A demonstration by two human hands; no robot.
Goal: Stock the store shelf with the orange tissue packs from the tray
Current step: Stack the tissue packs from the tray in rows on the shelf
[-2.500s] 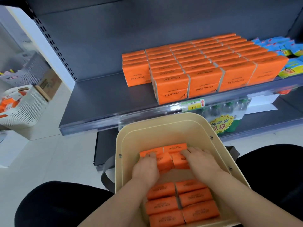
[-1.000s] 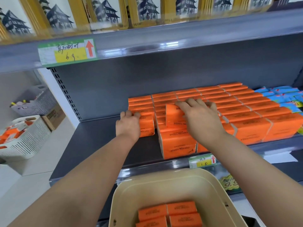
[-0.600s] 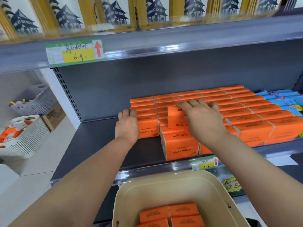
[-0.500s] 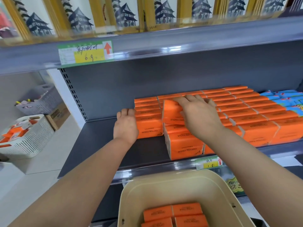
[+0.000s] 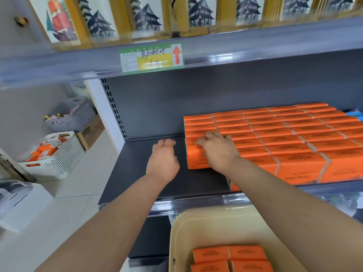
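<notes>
Orange tissue packs [image 5: 284, 134] fill the right part of the dark grey shelf [image 5: 141, 173] in rows, stacked two high. My right hand [image 5: 218, 152] lies on the front pack of the leftmost column [image 5: 196, 161], fingers bent over its top. My left hand [image 5: 164, 160] hovers over the bare shelf just left of that column, fingers loosely curled, holding nothing. The beige tray [image 5: 176, 232] sits below the shelf edge, with several orange packs [image 5: 227, 256] in its near end.
The shelf above carries a price tag [image 5: 151, 57] and framed pictures [image 5: 145, 18]. A white basket [image 5: 53, 154] with orange items, a grey basket [image 5: 74, 116] and a cardboard box [image 5: 90, 132] stand on the floor at the left. Blue packs [image 5: 355, 114] border the orange ones at far right.
My right hand brought its pack left and down onto the front of the leftmost column. My left hand came off that column and moved left. The view shifted left.
</notes>
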